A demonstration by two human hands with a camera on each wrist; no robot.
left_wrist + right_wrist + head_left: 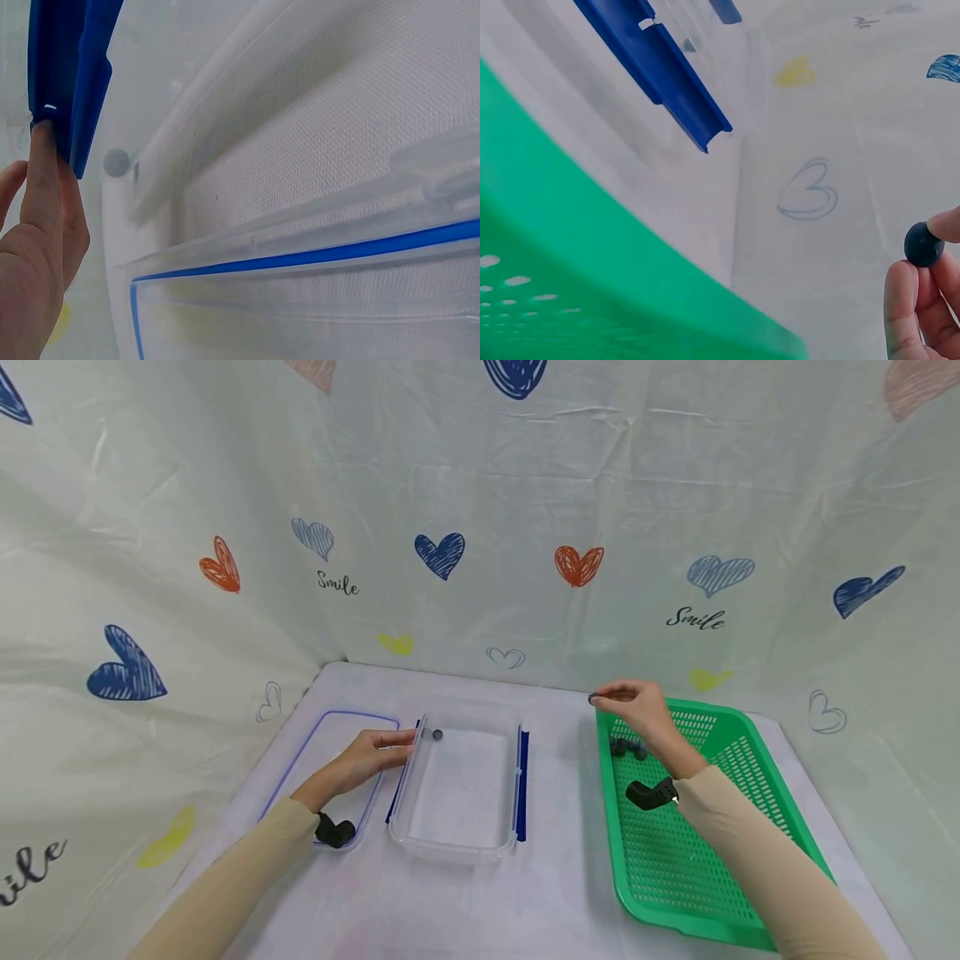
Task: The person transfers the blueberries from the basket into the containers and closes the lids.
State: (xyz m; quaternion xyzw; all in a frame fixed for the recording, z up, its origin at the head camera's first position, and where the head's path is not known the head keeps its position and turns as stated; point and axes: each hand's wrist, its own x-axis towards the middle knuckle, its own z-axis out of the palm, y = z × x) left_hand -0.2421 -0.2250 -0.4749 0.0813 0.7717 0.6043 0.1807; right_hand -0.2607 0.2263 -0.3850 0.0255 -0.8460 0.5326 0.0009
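My right hand point(639, 708) is raised over the far left corner of the green basket point(626, 885). It pinches a small dark blue, glossy round ball point(924, 244) between thumb and fingertips. Several similar dark balls point(621, 747) lie in the basket, below that hand. A clear plastic box point(450, 853) stands in the middle of the table, with one dark ball point(437, 735) in its far left corner. At the box's left side, my left hand point(369, 756) touches the blue latch point(71, 67) with fairly straight fingers, the thumb held apart.
A clear lid with a blue seal point(288, 781) lies on the table left of the box. Another blue latch point(522, 785) hangs on the box's right side. A white table point(558, 877) lies beneath everything, and a heart-printed curtain point(495, 610) rises behind it.
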